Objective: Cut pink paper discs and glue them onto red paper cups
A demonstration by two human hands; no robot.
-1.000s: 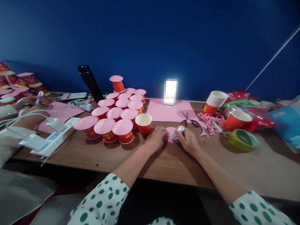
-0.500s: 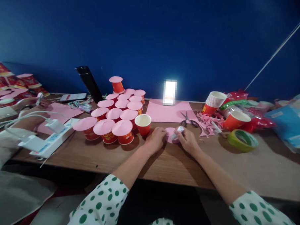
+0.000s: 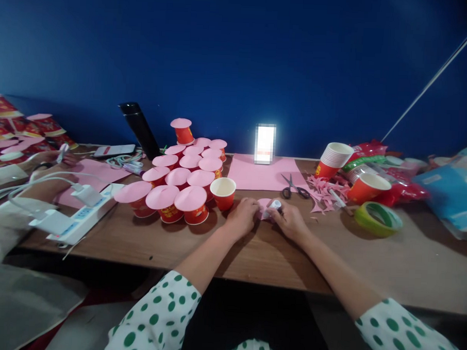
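My right hand is closed around a white glue stick, its lower end over a pink paper circle on the table. With bent fingers, my left hand pins the circle's left edge; both hands hide parts of the circle. Just left of them stands an open red paper cup. Farther left, several red cups stand in a cluster, each topped with a pink disc. Beyond my hands lie black-handled scissors by a pink sheet.
Pink scraps, stacked cups, a tilted cup, green tape and a blue package occupy the right. Leftward are a black bottle, a power strip with cables and another person's arm. A bright phone-like screen stands at the back.
My right hand has shifted slightly left with the glue stick, which now covers more of the circle. My left hand keeps nearly the same place.
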